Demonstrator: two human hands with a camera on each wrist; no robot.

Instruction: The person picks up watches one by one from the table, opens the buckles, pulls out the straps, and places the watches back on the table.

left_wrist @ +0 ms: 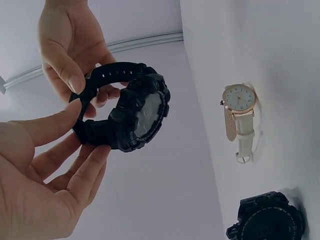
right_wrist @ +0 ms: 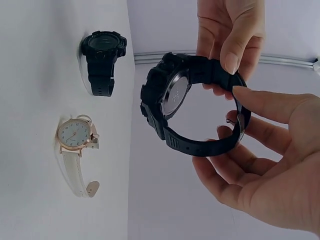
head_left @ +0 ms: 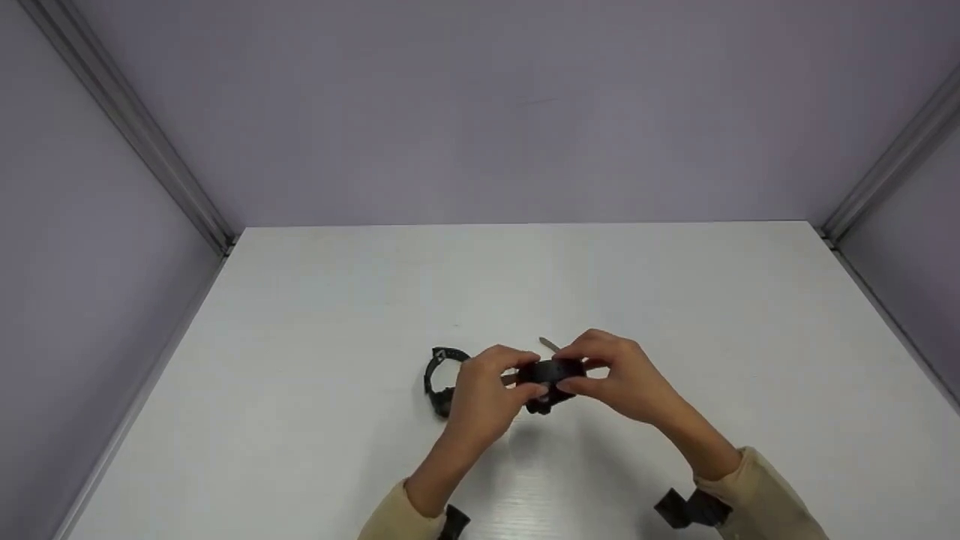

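Both hands hold a chunky black digital watch (head_left: pixel 551 377) a little above the white table, near its middle front. My left hand (head_left: pixel 523 377) pinches the strap between thumb and fingers from the left, as the left wrist view shows on the watch (left_wrist: pixel 132 107). From the other side, my right hand (head_left: pixel 583 372) grips the same strap loop (right_wrist: pixel 210 145) with thumb and fingertips. The watch's strap forms a closed loop and its face (right_wrist: pixel 175 97) is turned sideways.
A second black watch (head_left: pixel 439 379) lies on the white table (head_left: pixel 337 300) just left of the hands. A rose-gold watch with a white strap (right_wrist: pixel 75 145) lies right behind them, mostly hidden in the head view. Grey walls enclose the table on three sides.
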